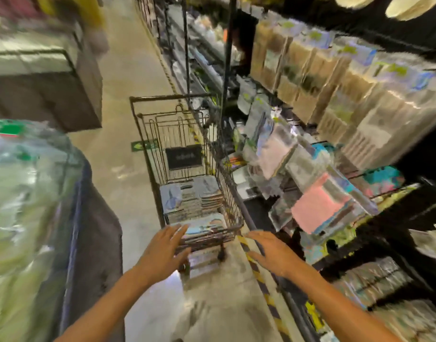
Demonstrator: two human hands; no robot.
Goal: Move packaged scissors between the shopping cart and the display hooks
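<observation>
Wire shopping cart (187,154), flat stacked packages (197,196)

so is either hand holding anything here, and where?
Nothing held. Left hand and right hand are both open, fingers spread, reaching toward the shopping cart.

Motion blur smearing the hanging packages (320,211) past reading, cart (148,134) label (183,157) staying illegible, both forearms running off the bottom edge
</observation>
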